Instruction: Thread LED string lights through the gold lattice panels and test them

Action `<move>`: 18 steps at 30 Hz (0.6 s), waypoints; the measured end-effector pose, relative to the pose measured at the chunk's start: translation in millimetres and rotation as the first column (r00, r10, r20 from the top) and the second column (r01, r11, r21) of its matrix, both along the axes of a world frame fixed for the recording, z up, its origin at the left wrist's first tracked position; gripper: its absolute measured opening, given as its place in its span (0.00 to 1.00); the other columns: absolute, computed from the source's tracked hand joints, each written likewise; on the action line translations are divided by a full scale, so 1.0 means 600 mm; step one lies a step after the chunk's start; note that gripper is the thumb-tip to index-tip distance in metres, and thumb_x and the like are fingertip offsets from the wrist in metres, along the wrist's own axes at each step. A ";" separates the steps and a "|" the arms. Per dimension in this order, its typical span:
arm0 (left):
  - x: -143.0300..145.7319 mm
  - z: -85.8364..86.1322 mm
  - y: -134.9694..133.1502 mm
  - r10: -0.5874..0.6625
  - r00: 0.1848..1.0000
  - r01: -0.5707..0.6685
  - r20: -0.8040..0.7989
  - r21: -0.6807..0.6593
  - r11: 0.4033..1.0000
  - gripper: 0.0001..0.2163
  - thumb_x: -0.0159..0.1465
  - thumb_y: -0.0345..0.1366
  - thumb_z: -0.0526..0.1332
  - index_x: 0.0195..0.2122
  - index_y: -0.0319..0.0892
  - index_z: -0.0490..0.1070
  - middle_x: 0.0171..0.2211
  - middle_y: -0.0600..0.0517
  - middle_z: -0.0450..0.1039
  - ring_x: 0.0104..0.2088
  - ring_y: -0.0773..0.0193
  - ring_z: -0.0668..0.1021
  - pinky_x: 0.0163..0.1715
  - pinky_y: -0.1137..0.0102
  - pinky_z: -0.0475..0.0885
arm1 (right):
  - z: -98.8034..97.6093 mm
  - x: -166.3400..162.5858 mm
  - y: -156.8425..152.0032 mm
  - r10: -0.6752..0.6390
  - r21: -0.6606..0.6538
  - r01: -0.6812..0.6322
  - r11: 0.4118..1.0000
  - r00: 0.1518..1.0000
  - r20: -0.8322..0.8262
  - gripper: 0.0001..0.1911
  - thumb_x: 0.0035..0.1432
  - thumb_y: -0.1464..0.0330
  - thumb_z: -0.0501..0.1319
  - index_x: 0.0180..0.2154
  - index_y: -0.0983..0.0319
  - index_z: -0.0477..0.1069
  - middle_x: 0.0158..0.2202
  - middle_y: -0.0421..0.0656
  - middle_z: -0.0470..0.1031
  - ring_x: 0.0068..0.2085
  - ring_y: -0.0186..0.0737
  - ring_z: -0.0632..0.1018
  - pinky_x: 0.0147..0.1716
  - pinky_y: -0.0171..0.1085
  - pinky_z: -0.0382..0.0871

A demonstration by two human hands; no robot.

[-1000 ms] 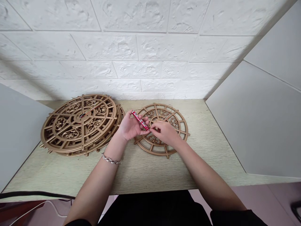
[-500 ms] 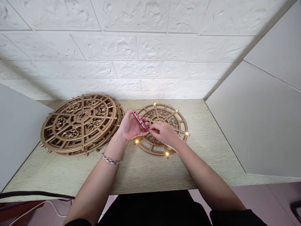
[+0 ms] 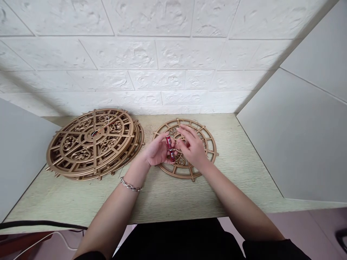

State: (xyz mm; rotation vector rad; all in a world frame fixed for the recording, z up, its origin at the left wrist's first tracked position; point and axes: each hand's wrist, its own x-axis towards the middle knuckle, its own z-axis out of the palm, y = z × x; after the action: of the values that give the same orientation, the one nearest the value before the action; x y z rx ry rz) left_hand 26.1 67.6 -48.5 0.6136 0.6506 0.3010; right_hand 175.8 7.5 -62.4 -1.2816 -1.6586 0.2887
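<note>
A small gold openwork wheel (image 3: 207, 151) lies flat on the pale wooden table (image 3: 162, 195), with a thin light-string wire along its rim. Over its left part my left hand (image 3: 157, 151) pinches a slim red battery case (image 3: 170, 148), held nearly upright. My right hand (image 3: 192, 146) hovers beside the case at its right, its fingers partly spread and its fingertips touching the case. The small lights on the wheel are dark.
A stack of larger gold openwork wheels (image 3: 92, 142) lies at the left, one with a wire and a red part at its hub. White brick wall behind, grey panels at both sides. A black cable (image 3: 40, 224) runs along the table's front-left edge.
The lights on the small wheel came on half a second ago and are off now. The red case has turned from slanted to nearly upright, and my right hand has opened its fingers.
</note>
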 end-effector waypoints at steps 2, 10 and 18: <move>0.003 -0.003 -0.003 -0.042 0.999 0.042 -0.006 0.016 0.999 0.18 0.60 0.49 0.50 0.22 0.39 0.64 0.23 0.49 0.67 0.27 0.61 0.72 0.27 0.63 0.70 | -0.001 0.001 -0.001 -0.008 0.022 0.008 1.000 1.000 -0.007 0.18 0.59 0.69 0.51 0.52 0.56 0.63 0.56 0.45 0.59 0.43 0.40 0.72 0.30 0.37 0.73; 0.001 -0.008 -0.005 -0.088 0.996 0.088 -0.014 0.066 0.994 0.20 0.61 0.48 0.48 0.24 0.39 0.68 0.25 0.48 0.70 0.27 0.61 0.72 0.29 0.64 0.69 | -0.004 0.001 0.001 0.090 0.077 -0.097 0.992 0.992 0.092 0.18 0.62 0.72 0.46 0.51 0.58 0.64 0.49 0.46 0.66 0.50 0.39 0.69 0.48 0.41 0.67; -0.001 -0.007 -0.008 -0.132 0.991 0.130 0.010 0.127 0.983 0.19 0.62 0.48 0.49 0.24 0.38 0.68 0.24 0.47 0.69 0.28 0.61 0.72 0.30 0.64 0.69 | 0.000 -0.002 0.001 0.063 0.005 -0.063 0.998 0.998 -0.023 0.10 0.59 0.70 0.52 0.37 0.61 0.71 0.31 0.43 0.71 0.35 0.37 0.72 0.37 0.38 0.68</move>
State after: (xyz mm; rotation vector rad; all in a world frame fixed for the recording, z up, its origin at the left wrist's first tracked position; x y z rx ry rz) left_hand 25.4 63.0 -52.9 0.7703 0.5736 0.2256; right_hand 174.4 8.4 -62.1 -1.2197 -1.6811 0.3365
